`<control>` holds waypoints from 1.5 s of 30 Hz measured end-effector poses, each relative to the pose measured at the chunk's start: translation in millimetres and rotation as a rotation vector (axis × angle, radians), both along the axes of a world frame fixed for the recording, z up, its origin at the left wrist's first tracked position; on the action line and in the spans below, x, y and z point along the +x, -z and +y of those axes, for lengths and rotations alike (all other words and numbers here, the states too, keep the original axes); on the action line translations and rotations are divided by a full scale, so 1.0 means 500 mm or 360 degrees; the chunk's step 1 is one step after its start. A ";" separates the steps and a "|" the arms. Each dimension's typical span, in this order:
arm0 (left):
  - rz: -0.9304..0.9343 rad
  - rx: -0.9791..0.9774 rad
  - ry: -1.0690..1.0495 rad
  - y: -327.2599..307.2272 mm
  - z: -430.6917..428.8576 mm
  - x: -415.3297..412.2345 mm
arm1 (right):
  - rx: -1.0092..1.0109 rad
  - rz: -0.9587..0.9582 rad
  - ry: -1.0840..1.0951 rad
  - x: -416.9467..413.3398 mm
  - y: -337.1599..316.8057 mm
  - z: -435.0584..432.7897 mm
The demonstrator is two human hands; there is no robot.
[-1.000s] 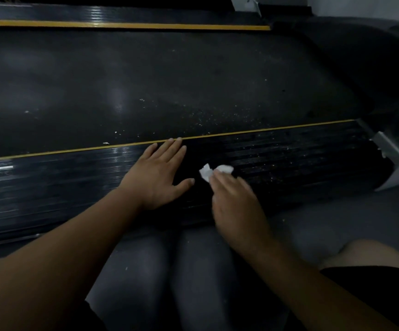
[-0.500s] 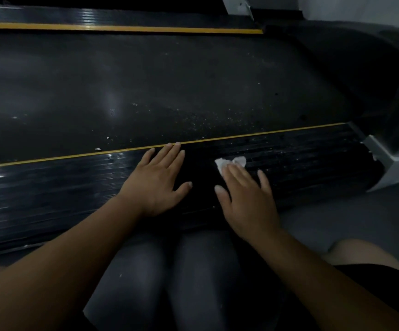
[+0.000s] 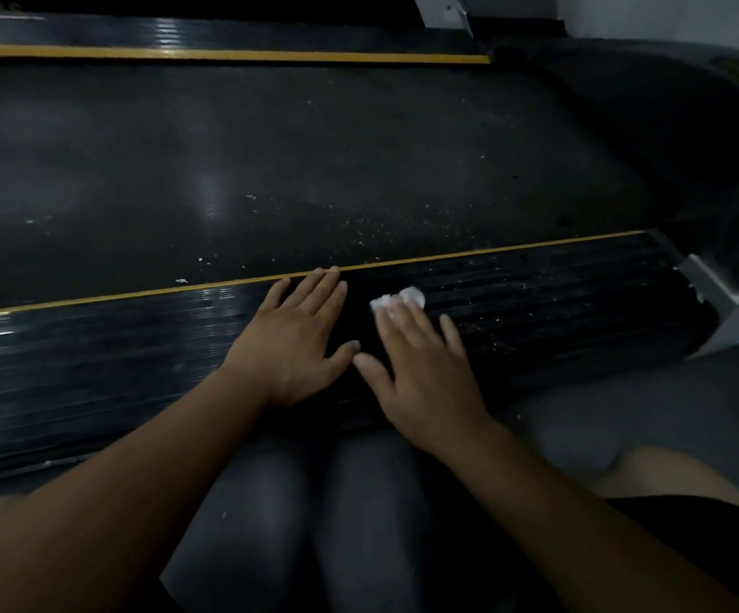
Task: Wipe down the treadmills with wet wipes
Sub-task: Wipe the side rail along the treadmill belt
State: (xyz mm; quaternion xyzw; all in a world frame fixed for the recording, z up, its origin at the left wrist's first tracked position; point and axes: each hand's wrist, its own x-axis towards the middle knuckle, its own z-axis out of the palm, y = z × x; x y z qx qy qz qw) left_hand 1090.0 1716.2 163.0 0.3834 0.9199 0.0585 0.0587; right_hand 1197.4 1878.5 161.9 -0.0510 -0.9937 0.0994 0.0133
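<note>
The small crumpled white wet wipe [image 3: 398, 298] lies on the ribbed black side rail [image 3: 558, 298] of the treadmill, pinned under the straight, spread fingertips of the right hand [image 3: 425, 369], which presses it down without gripping it. The left hand [image 3: 297, 338] lies flat on the same rail just beside it, fingers together and holding nothing, apparently as a brace.

The job looks well short of done. Left of the hands the rail shines and looks clean (probably already wiped), while to the right pale specks dot its grooves. More grit is scattered across the wide black running belt [image 3: 270, 161] beyond the thin yellow stripe [image 3: 491, 252]. The far rail [image 3: 226, 35] looks untouched, as far as the gloom allows.

The room is dim, with grey floor [image 3: 580, 418] below, a grey end cap [image 3: 726, 303] at the right, and a pale wall [image 3: 668, 15] behind.
</note>
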 end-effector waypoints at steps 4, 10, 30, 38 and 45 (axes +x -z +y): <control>-0.0007 -0.0016 -0.0002 0.001 0.001 -0.001 | 0.0028 -0.0005 -0.0024 0.032 0.001 0.057; 0.0001 -0.0032 -0.0008 0.001 0.002 -0.001 | -0.0054 -0.0003 0.0106 -0.026 -0.007 0.011; -0.0003 0.0001 -0.0007 0.004 0.002 -0.002 | 0.0001 0.0079 0.0104 -0.048 0.005 0.014; -0.0013 -0.0015 -0.0002 0.001 0.003 -0.003 | -0.0046 0.0048 0.0110 -0.038 -0.004 0.067; -0.0007 -0.0025 0.0004 0.001 0.003 -0.001 | -0.0095 0.0032 -0.0066 -0.020 -0.004 0.052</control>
